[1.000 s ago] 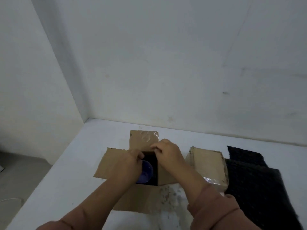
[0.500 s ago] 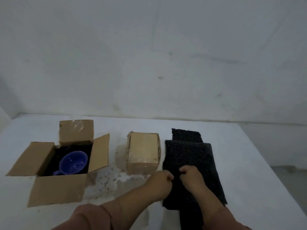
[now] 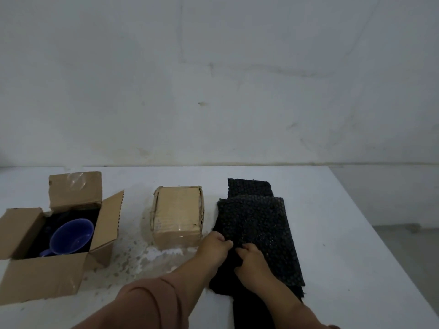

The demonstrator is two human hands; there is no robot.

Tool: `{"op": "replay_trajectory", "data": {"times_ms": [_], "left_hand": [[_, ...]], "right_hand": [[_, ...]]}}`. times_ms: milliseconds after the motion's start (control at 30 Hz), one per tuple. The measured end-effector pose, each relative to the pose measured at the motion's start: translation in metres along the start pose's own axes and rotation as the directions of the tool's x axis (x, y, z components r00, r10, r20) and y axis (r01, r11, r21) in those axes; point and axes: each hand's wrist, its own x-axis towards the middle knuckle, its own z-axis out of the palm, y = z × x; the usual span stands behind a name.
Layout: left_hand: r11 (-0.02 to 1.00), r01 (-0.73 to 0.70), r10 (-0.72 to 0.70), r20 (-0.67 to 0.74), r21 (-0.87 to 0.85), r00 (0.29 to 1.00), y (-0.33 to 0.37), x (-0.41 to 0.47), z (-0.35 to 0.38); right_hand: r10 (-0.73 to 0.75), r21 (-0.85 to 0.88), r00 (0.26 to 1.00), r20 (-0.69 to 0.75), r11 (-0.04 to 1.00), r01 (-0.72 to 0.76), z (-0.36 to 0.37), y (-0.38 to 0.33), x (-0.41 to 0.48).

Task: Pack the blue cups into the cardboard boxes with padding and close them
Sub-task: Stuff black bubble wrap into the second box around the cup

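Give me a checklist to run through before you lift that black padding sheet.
1. Both hands on the padding: left hand and right hand pinch the black padding near its front-left edge. Ok.
2. Only one sheet pinched: cannot tell.
3. Open box flaps spread: ok.
4. Blue cup inside, on dark lining: ok.
5. Padding over the cup: not ok, none yet.
6. Closed box clear of the padding: ok.
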Motion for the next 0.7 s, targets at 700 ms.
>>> {"op": "replay_trajectory", "data": {"times_ms": [700], "left_hand": [[0.932, -0.339, 0.353, 0.108, -0.130, 0.929, 0.047, -0.038, -0.018]], "right_hand": [[0.441, 0.714, 0.788, -0.430, 0.700, -0.001, -0.029, 0.025, -0.007]]}}
